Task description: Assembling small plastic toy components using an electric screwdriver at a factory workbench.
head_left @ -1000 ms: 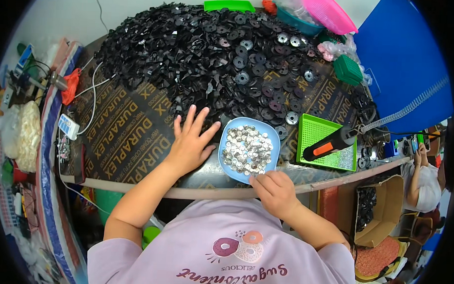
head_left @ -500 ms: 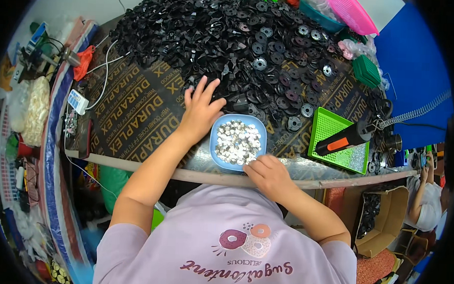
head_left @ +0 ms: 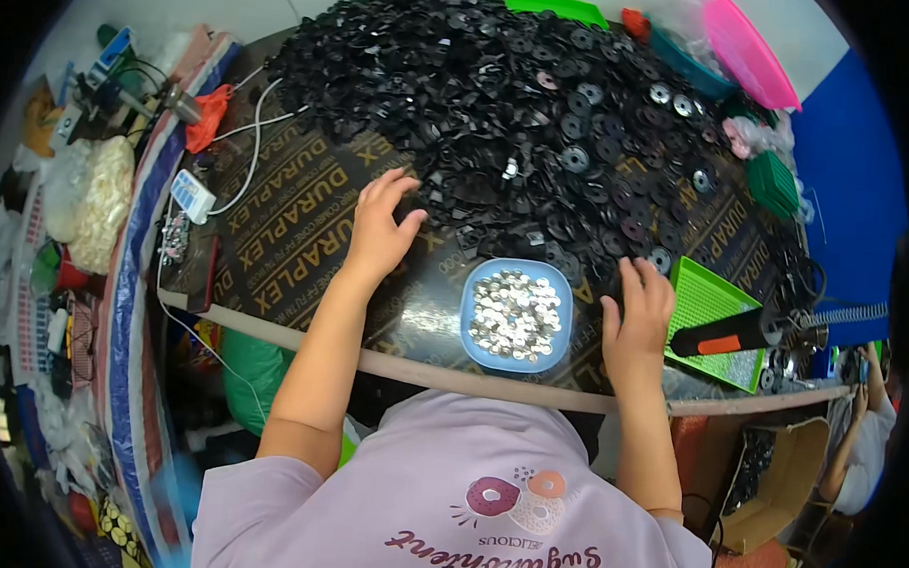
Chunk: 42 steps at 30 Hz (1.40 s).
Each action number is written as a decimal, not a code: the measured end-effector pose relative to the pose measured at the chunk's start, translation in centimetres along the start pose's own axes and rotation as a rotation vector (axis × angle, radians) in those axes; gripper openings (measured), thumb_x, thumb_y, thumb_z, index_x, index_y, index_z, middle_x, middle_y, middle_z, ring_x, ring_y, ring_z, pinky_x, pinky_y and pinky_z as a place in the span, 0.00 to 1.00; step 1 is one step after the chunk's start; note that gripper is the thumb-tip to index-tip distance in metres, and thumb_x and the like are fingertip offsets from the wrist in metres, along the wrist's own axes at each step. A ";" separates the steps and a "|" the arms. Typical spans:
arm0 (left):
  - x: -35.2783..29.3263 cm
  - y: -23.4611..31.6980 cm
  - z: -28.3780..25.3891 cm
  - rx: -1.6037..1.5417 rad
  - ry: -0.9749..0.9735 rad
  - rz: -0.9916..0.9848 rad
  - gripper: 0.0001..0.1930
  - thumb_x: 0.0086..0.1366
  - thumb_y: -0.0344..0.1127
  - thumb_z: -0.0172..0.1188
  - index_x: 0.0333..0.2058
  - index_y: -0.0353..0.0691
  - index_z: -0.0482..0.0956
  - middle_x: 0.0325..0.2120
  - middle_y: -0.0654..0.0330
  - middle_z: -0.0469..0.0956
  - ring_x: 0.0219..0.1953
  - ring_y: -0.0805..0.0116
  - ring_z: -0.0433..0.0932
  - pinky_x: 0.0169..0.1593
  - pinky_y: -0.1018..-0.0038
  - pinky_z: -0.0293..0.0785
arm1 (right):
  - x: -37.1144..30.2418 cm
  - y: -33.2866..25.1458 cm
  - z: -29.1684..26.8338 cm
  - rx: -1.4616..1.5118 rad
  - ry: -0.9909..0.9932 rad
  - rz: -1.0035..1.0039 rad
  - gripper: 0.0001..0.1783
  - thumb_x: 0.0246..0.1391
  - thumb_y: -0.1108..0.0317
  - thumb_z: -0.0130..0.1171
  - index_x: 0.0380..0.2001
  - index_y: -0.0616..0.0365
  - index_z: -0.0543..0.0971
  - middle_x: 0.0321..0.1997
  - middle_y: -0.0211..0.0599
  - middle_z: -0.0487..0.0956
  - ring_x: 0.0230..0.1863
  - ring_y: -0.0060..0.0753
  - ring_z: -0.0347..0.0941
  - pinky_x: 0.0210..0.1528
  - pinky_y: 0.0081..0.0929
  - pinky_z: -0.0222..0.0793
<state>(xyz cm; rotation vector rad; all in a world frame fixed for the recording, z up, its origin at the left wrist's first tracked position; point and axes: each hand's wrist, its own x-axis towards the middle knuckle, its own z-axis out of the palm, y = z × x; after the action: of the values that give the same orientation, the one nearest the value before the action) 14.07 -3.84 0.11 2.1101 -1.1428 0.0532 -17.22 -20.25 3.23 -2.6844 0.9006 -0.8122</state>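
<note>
A blue square dish [head_left: 466, 329] full of small shiny metal discs [head_left: 516, 316] stands near the table's front edge, between my two hands. To its upper left, my left hand [head_left: 387, 222] hovers at the near edge of a big pile of black plastic parts [head_left: 431, 93], thumb apart from the fingers, nothing visible in it. My right hand [head_left: 639, 310] is right of the dish, beside a green mesh tray [head_left: 704, 298]. Its fingers reach toward loose black round parts, with the thumb held away from them; no object shows in it.
A black screwdriver-like tool with an orange patch [head_left: 723, 341] hangs over the green tray from a coiled cable [head_left: 842, 316]. Pink [head_left: 753, 54] and teal baskets stand at the back right. A white power strip [head_left: 191, 196] with cables lies left. A cardboard box [head_left: 783, 481] sits below the table, right.
My right hand has left the dish's near rim and moved right, toward the green tray, its fingers now apart. The left hand has drawn slightly away from the dish. The whole view has shifted.
</note>
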 end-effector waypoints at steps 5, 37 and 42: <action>0.7 -0.4 -0.2 0.036 -0.085 -0.175 0.24 0.56 0.32 0.65 0.53 0.39 0.74 0.57 0.52 0.70 0.57 0.48 0.66 0.62 0.61 0.63 | -0.1 1.9 3.4 -0.083 -0.079 0.120 0.31 0.53 0.72 0.59 0.60 0.61 0.66 0.64 0.59 0.62 0.62 0.63 0.58 0.63 0.50 0.58; -8.8 12.9 2.4 0.174 -0.442 0.303 0.40 0.53 0.51 0.69 0.63 0.50 0.64 0.67 0.44 0.50 0.69 0.34 0.43 0.63 0.36 0.44 | 16.2 3.9 7.5 -0.080 -0.396 0.496 0.22 0.60 0.46 0.52 0.54 0.38 0.77 0.65 0.35 0.68 0.64 0.49 0.61 0.63 0.72 0.44; -7.7 11.1 1.3 0.087 -0.490 0.370 0.40 0.51 0.50 0.70 0.62 0.49 0.64 0.67 0.45 0.51 0.69 0.35 0.44 0.63 0.38 0.45 | 11.3 1.1 5.1 -0.154 -0.360 0.482 0.23 0.59 0.50 0.55 0.53 0.49 0.77 0.59 0.40 0.73 0.63 0.50 0.64 0.60 0.60 0.55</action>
<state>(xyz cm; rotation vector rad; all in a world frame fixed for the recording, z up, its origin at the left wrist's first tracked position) 0.74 -2.96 2.82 2.0138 -1.8405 -0.2596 -7.42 -27.89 3.55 -2.4434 1.4660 -0.1567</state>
